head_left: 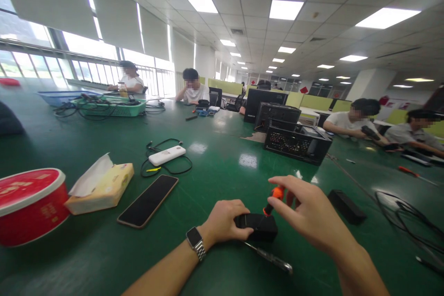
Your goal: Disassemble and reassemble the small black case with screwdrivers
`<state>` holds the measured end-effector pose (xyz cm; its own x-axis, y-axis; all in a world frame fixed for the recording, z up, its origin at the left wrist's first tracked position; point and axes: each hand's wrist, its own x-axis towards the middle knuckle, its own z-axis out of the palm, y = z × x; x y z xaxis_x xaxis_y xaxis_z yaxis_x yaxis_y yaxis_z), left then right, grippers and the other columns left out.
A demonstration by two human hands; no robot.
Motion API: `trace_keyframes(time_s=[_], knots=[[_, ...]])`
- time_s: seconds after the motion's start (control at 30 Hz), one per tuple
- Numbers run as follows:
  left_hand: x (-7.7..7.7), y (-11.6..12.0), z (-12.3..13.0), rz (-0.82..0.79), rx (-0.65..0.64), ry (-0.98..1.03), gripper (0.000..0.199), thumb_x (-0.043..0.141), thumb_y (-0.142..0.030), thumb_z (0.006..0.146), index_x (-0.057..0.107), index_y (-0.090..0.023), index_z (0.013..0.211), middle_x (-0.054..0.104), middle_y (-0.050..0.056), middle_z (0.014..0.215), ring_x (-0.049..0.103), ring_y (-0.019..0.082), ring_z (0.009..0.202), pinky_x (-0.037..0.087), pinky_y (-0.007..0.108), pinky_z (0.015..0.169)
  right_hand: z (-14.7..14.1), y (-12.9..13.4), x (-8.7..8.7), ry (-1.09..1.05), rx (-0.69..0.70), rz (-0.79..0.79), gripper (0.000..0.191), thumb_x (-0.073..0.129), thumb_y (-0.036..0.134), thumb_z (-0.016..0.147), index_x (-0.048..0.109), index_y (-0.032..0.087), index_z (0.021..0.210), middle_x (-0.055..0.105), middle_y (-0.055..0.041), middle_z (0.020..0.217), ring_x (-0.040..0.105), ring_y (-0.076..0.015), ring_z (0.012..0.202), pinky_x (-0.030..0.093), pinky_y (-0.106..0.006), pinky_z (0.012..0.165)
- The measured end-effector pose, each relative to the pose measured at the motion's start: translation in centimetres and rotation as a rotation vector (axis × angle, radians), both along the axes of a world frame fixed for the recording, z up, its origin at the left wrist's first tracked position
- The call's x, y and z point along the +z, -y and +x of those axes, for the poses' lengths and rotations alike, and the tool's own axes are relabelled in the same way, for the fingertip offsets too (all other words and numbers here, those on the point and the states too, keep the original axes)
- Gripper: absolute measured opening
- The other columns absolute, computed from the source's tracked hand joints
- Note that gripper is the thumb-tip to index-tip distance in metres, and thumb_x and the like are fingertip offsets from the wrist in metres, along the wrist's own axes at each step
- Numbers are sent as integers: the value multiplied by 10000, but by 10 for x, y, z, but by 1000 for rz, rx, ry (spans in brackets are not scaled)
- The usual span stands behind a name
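Observation:
My left hand (227, 222), with a watch on its wrist, is wrapped round the left end of a small black box (260, 227) on the green table. Over the box's right end, my right hand (298, 203) holds an orange and black screwdriver (276, 194) between thumb and fingers. The screwdriver stands nearly upright, its lower end at the top of the box; its tip is too small to make out. A second screwdriver with a clear handle (272, 259) lies just in front of the box.
On the left are a red tub (33, 203), a tissue pack (104, 189), a phone (148, 201) and a white power strip (167, 155). A black block (347, 206) and cables (409, 222) lie right. Computer cases (294, 143) and several people are beyond.

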<state>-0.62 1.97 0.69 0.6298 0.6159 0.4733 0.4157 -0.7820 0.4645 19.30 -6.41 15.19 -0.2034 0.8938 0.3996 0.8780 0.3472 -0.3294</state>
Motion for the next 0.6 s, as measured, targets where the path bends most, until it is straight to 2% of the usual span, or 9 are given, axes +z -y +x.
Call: trace_keyframes(time_s=[0.17, 0.3, 0.43, 0.53, 0.6], knots=[[0, 0, 0, -6, -12, 0, 303, 754, -342, 675, 738, -187, 935, 699, 25, 846, 645, 169, 746, 470, 220, 658, 0, 0, -1, 48, -41, -16, 252, 570, 394, 837, 682, 274, 1027, 712, 4, 860, 633, -184, 744, 452, -298, 652], [2, 0, 0, -11, -10, 4, 292, 744, -338, 682, 739, -191, 935, 701, 26, 844, 646, 170, 746, 474, 220, 662, 0, -1, -1, 42, -2, 36, 308, 537, 285, 820, 650, 255, 1105, 708, -10, 940, 638, -168, 743, 468, -289, 677], [1, 0, 0, -9, -11, 6, 299, 745, -342, 678, 737, -189, 934, 704, 29, 856, 650, 176, 757, 480, 222, 666, 1, -1, 0, 76, -28, 14, 235, 559, 368, 821, 695, 251, 974, 717, -14, 803, 658, -197, 732, 461, -289, 629], [1, 0, 0, -10, -11, 5, 309, 742, -343, 683, 737, -186, 949, 706, 32, 863, 652, 177, 763, 482, 225, 676, 1, -1, 0, 74, -19, 46, 273, 545, 326, 823, 679, 255, 1049, 726, -22, 907, 664, -193, 764, 474, -289, 653], [1, 0, 0, -10, -6, 2, 312, 747, -343, 680, 739, -180, 946, 705, 34, 863, 651, 177, 762, 480, 226, 675, 1, -2, 0, 85, -22, 38, 274, 546, 320, 819, 679, 257, 1050, 727, -18, 894, 665, -194, 762, 479, -290, 654]])
